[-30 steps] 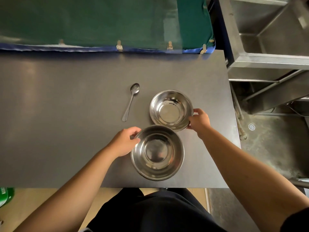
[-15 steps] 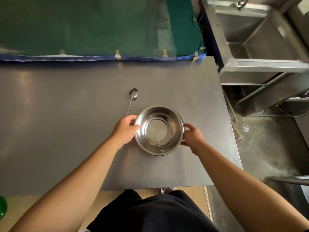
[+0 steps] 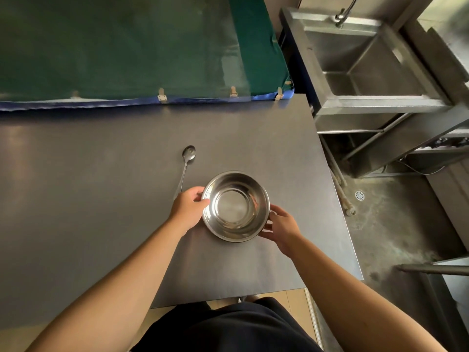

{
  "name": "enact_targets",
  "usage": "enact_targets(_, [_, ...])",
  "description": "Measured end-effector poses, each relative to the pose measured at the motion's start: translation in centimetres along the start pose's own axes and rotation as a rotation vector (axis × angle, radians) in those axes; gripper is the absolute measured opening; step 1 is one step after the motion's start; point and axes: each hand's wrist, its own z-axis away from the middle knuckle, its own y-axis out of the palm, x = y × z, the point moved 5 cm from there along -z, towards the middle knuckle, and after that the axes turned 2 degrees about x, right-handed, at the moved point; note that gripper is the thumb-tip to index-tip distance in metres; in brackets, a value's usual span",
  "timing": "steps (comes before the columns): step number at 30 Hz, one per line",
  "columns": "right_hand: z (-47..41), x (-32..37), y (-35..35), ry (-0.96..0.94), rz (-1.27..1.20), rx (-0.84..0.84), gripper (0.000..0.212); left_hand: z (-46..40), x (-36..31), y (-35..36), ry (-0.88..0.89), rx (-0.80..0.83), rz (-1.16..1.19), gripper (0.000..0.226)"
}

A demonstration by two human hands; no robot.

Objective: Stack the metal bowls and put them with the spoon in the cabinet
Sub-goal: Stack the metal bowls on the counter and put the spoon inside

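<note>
A person's left hand [image 3: 189,208] and right hand [image 3: 280,228] clasp the nested metal bowls [image 3: 235,206] by opposite rims on the grey surface [image 3: 101,186], seemingly ready to lift. The spoon [image 3: 186,163] lies just beside, untouched.

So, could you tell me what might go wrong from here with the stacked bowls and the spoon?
1. The left hand and right hand touch only the rim of the stacked metal bowls; smooth steel could slip when lifted.
2. The spoon lies apart on the table, its handle end beside the left hand, so it could be knocked or forgotten.
3. With both hands on the bowls, none is free for the spoon.
</note>
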Motion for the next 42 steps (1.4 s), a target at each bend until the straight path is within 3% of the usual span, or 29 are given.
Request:
enact_targets(12, [0.0,0.1,0.3,-0.068,0.126,-0.054,0.023,-0.8,0.1,0.4,0.101,-0.122,-0.324,0.031])
enact_targets(23, [-0.3,0.5,0.7,-0.115,0.158,-0.066,0.029,-2.0,0.3,-0.4,0.164,-0.128,-0.421,0.030])
enact_targets(28, [-1.1,0.7,0.6,-0.123,0.193,-0.073,0.028,-4.2,0.0,-2.7,0.149,-0.225,-0.443,0.025])
enact_targets(37, [-2.1,0.9,0.5,-0.109,0.217,-0.045,0.033,-8.4,-0.5,-5.2,0.035,-0.244,-0.766,0.046])
enact_targets(42, [-2.3,1.3,0.6,-0.105,0.239,-0.032,0.030,-9.8,-1.1,-4.5,0.133,-0.189,-0.949,0.034])
